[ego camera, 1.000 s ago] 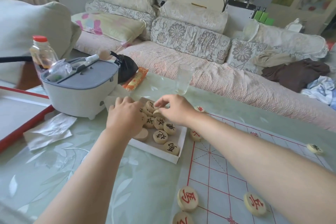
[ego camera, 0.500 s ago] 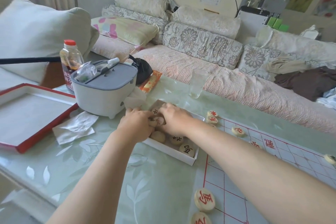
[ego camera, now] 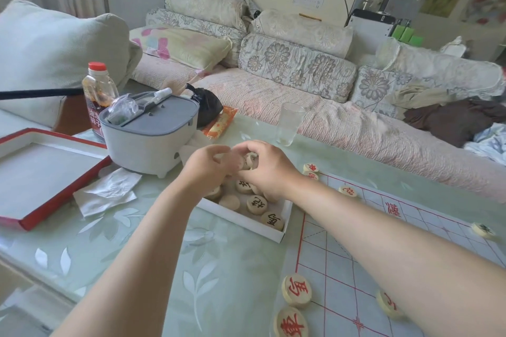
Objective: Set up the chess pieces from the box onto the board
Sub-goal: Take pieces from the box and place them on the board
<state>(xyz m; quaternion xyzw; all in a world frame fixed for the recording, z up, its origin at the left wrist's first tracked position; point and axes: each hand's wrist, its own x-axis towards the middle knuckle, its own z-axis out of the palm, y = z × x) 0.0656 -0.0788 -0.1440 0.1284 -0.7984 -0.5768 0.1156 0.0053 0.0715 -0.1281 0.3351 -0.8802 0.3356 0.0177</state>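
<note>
Five or six wooden pieces lie flat in the near half of the box, some showing black characters and others face down. Over the box's far end both hands meet around the lifted pieces, a couple of discs tipped up on edge between them. The right hand has its fingers curled over these discs and appears to pinch them. The left hand has its fingers bent in toward the same discs, but I cannot tell whether it grips one or only steadies them.

Being round, the pieces have no long axis to line up. What matters is direction. The board lies directly right of the box, touching or just beside its right wall, so the right hand is the nearer one to carry a disc across. The loose discs left in the box sit toward the person from the fingertips.

Several red pieces already rest on the board right of the box, and a black piece sits well apart at the far right.

Left of the box stands a grey-lidded tub with a crumpled tissue in front of it. A red-edged lid lies further left, and a glass stands beyond the box.
</note>
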